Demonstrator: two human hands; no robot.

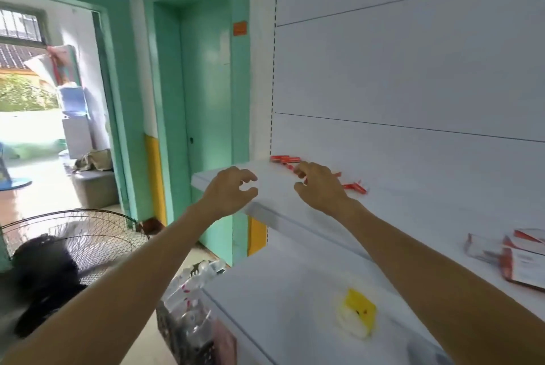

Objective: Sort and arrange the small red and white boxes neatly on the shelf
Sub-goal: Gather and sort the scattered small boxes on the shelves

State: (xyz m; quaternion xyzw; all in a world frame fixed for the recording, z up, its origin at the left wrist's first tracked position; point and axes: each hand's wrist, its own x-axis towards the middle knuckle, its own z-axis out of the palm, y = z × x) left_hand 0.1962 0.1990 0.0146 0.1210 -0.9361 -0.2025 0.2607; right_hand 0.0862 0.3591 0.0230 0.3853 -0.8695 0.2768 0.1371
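Upper shelf [413, 211]: flat white board, smooth matte face, squared front lip, left end free. Back panel [413, 69] is white sheet with thin dark horizontal seams; a slotted upright [273, 69] runs down its left edge. Small red boxes [284, 159]: flat, oblong, glossy red with white print, lying in a short uneven run at the back left of the upper shelf, against the panel. A few more lie loose and skewed further right, partly behind the right hand. Left hand [230, 192] is over the shelf's front left corner, fingers loosely curled, thumb and forefinger apart, nothing in it. Right hand [321, 187] is over the shelf among the boxes, fingers bent, tips just beside one red box. A red sliver shows under the palm; cannot tell whether it grips a box. Lower shelf [280, 285] is the same white board. On it sit a soft yellow and white rounded item [358, 316] and, at far right, larger red and white packs [519, 261], blurred. A crinkled clear plastic bag [191, 291] sits at the shelf's left end. Room: teal door [206, 99] and frames, orange sticker [239, 29], wire fan guard [82, 232] low left, and a bright doorway with a barred window [20, 25].
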